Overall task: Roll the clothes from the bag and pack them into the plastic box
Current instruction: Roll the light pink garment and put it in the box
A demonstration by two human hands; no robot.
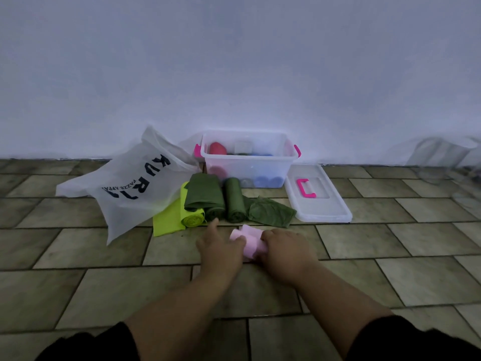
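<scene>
Between left grip [221,247] and right grip [283,246], both curled on it: pins pink cloth [250,240] down, keeps its roll tight.

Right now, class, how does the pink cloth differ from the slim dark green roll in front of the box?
The pink cloth is pale; the dark green roll is dark. The left hand and right hand hold the pink cloth; the dark green roll lies untouched. The pink cloth looks part rolled, a loose end showing; the dark green roll is a finished cylinder. Both lie on the tiled floor, outside the plastic box.
</scene>
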